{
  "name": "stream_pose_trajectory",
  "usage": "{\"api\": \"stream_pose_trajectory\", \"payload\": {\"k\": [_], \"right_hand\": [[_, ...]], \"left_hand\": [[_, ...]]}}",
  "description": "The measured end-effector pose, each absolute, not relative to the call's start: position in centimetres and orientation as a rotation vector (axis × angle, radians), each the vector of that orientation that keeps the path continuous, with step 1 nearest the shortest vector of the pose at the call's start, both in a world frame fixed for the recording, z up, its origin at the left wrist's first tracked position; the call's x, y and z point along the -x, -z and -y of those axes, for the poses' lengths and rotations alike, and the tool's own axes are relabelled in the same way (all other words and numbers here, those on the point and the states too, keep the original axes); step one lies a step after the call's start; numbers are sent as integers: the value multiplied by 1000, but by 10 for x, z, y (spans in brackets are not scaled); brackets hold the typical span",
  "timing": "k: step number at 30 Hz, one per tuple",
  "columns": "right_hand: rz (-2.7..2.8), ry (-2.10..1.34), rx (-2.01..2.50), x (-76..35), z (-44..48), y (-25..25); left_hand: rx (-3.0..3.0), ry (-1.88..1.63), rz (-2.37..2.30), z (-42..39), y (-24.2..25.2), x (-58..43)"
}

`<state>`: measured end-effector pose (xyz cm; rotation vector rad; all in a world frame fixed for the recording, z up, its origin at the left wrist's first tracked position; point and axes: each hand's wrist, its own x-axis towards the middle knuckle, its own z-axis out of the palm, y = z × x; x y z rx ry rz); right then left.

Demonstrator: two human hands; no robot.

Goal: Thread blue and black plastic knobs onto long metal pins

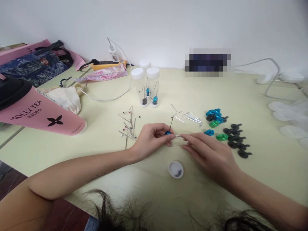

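As the left hand [155,137] closes in on a small blue piece [167,132], gripping it between thumb and fingers, a thin wire [171,123] rises from it at a slant! Over comes the right hand [210,150], fingertips pinched firmly on a bent metal key [177,136], the straight end pointing at the left thumb; whether it's seated in the blue piece, I can't tell, the thumb hides it. All this happens just above the middle of the desk [149,199].

Right below, a little white dish [173,166] with tiny dark bits [178,173] inside. Just beyond the hands, a loose bunch of metal keys [193,118]; by the left wrist, a scatter of beaded wires [130,125]. Look right: blue pieces [213,113], two green ones [221,137], and a cluster of black pieces [244,154]! Farther back, three clear tubes [153,82] stand upright under white lids [153,72], pieces and wires inside, while out left, a big pink cup [45,110] looms tilted in view.
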<state>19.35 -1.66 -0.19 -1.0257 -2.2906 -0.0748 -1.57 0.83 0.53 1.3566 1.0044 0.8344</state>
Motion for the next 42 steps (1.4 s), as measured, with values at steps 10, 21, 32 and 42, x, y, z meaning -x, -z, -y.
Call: {"api": "stream_pose_trajectory", "payload": {"k": [10,21,32,42], "right_hand": [[2305,-183,1157,-197,16,3],[2395,225,1021,-202,19,4],[2369,121,1013,-198,18,6],[2164,-581,1239,-190,16,-6]], "left_hand": [[-1396,-803,-978,-7,-4,15],[-1363,-799,-973,-8,-4,15],[-1343,-801,-976,-8,-4,16],[-1333,-826,-972,-6,-5,15]]}}
